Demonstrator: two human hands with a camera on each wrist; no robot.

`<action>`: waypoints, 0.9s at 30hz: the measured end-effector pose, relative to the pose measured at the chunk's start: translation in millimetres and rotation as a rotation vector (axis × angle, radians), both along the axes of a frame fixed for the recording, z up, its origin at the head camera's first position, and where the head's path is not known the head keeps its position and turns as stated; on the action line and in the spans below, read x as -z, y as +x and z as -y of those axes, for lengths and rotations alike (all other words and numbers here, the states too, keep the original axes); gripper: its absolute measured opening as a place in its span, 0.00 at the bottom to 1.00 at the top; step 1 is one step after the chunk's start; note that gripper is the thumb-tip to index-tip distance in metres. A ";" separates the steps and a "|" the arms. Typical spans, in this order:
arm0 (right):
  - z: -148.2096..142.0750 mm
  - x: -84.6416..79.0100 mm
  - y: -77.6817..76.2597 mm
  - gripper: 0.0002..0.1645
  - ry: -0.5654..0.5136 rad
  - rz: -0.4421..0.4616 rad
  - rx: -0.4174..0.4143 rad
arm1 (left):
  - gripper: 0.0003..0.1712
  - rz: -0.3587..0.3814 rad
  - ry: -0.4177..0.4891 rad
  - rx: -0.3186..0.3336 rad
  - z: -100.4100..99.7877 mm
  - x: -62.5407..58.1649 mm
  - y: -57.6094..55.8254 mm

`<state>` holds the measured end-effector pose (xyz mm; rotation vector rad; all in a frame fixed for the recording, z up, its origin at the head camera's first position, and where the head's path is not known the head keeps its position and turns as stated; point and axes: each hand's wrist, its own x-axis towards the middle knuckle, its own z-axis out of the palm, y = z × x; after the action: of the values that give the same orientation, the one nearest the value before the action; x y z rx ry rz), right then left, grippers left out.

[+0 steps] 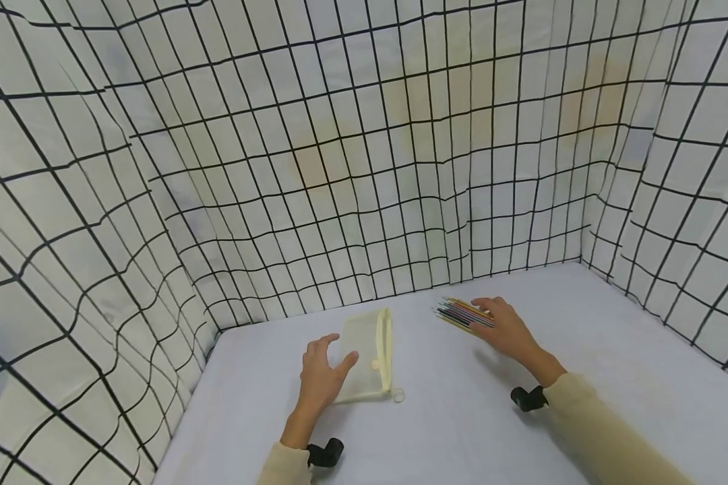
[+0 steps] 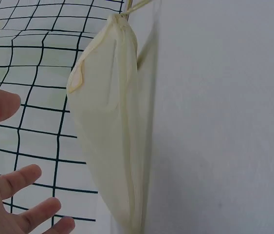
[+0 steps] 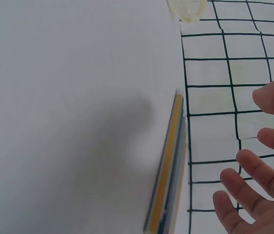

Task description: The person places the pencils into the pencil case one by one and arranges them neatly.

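Cream pouch [image 1: 359,343] | pencils [image 1: 463,313] bunched right of pouch | our left grip [image 1: 321,378], right grip [image 1: 508,332] wide | uneven pinch could make us scatter pencils

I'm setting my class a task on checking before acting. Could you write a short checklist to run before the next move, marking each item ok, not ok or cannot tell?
1. Pencils gathered together: ok, bunched side by side on the table.
2. Left grip free: ok, fingers spread, holding nothing.
3. Right grip near the pencils: ok, above them in the head view.
4. Pencils held: not ok, the right wrist view shows fingers apart from them.
5. Pouch near the left grip: ok, just beside it.
6. Pouch open: cannot tell, no clear gap shows.
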<state>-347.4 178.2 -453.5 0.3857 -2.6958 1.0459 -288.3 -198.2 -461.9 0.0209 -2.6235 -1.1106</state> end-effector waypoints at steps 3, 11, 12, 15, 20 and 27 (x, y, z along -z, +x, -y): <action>9.8 1.4 -4.6 0.29 -0.043 0.024 -0.021 | 0.35 0.033 0.031 -0.007 -4.1 1.2 -1.0; 17.8 -0.9 -20.6 0.26 -0.072 0.119 -0.029 | 0.40 0.080 0.090 -0.013 -18.8 9.1 0.2; 18.2 -1.7 -22.8 0.26 -0.070 0.122 -0.029 | 0.40 0.074 0.081 -0.015 -20.7 9.7 0.2; 18.9 -1.9 -26.0 0.24 -0.074 0.145 -0.024 | 0.43 0.062 0.044 -0.018 -27.2 13.2 0.6; 21.2 4.5 -28.5 0.22 -0.052 0.190 -0.014 | 0.49 0.068 -0.029 -0.020 -36.8 16.0 0.9; 21.3 16.9 -30.5 0.18 0.007 0.188 -0.076 | 0.56 0.094 -0.090 -0.006 -40.1 18.3 2.3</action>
<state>-378.0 156.9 -470.4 0.4131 -2.8707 1.1473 -286.0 -158.0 -480.2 0.0639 -2.7522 -1.0116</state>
